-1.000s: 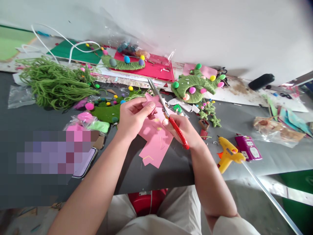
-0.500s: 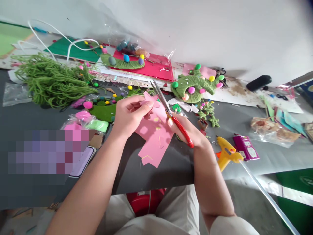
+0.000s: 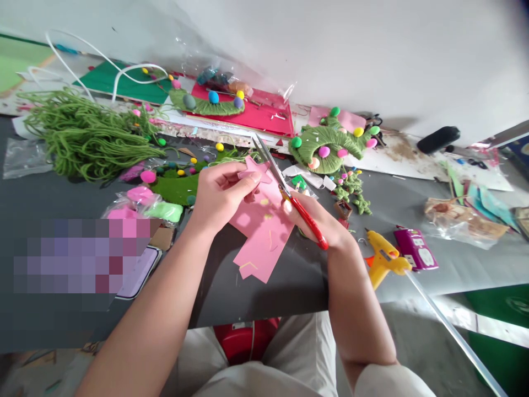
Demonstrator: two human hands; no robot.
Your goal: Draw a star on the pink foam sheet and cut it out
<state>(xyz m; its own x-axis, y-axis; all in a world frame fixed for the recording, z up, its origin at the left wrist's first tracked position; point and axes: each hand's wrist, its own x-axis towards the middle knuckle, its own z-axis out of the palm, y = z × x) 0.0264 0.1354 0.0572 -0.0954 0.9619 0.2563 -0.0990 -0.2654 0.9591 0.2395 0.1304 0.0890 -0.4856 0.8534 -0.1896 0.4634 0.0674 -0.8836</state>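
With the flat, step-edged pink sheet (image 3: 260, 251) as our clock's centre, our left hand (image 3: 219, 190) at ten o'clock pinched a smooth, pointed pink star (image 3: 258, 166), which sat at twelve. Our right hand (image 3: 320, 213), at two, was closed around red-handled, steel-bladed scissors (image 3: 287, 192); their blades lay just beside the star, though we could not tell whether they touched it. We judged the star's outline mostly cut, with perhaps some trimming left; the sheet, notched along its lower edge, carried thin yellow marks (image 3: 248, 266). On the smooth grey worktop (image 3: 306, 286) lay a loose, stringy green yarn bundle (image 3: 91, 135) at ten and a hard yellow plastic glue gun (image 3: 384, 256) at three.
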